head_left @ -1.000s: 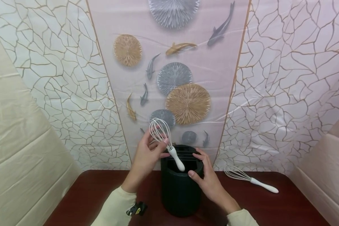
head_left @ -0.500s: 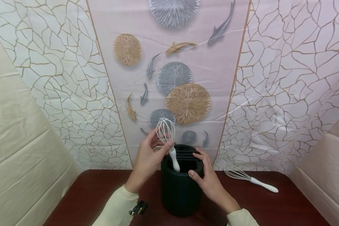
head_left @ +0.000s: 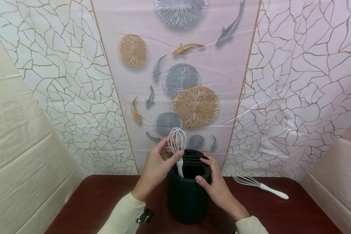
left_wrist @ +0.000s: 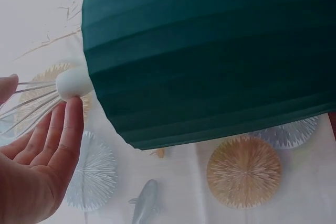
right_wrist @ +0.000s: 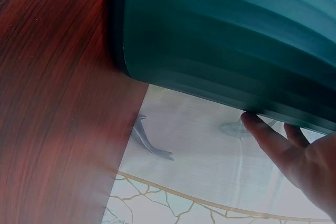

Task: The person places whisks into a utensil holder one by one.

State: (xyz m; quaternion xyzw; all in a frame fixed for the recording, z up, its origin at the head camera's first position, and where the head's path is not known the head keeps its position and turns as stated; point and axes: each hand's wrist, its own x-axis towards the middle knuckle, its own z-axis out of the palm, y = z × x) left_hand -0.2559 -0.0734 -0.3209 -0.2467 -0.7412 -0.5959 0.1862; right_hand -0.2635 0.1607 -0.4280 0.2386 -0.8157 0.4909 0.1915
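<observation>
No readable text, label, brand, number or sign shows in any view.

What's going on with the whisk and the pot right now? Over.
Left hand pinches whisk, handle down inside dark green holder. Right hand grips holder rim. Second whisk lies on table, apart. Nothing blocking.

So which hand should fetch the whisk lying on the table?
Probably the right hand: the loose whisk lies on its side of the holder, which it only steadies, while the left hand pinches the other whisk.
</observation>
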